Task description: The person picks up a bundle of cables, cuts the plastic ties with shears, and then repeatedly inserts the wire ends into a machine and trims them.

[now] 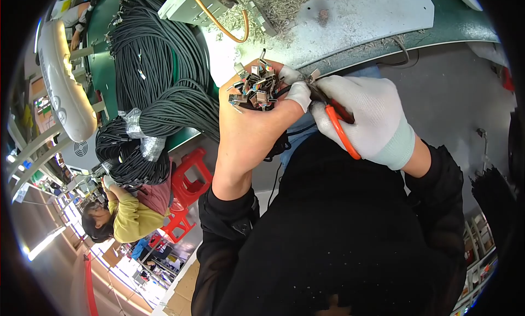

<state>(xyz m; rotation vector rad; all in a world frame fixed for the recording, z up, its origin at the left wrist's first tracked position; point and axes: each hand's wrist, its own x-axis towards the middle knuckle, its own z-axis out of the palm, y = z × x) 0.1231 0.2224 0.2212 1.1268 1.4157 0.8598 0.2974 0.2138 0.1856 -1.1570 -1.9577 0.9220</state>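
Metal connectors (256,89) on black cable ends are sitting bunched in your left hand (249,124), near the front edge of the pale work plate (361,26), pointing several ways. You are wrapping that hand around the bunch, while its white-covered thumb and another white-covered fingertip are pressing close together near one single connector (314,74), which is standing apart from the rest. Your right hand (374,116), in a white knit glove, is gripping pliers (340,131) with orange-red handles, its fingers curling round them. You are holding the tool's nose right by your left thumb tip; whether it is pinching that single connector, I cannot tell.

Beyond your left hand, a thick bundle of black cables (180,105) is running over the green table (102,71), with clear wrapping (133,123) binding it. Small metal scraps (281,12) are littering the work plate beside a boxy machine (188,7). Farther to your left, a co-worker (134,220) in yellow sleeves is showing near red stools (188,176).
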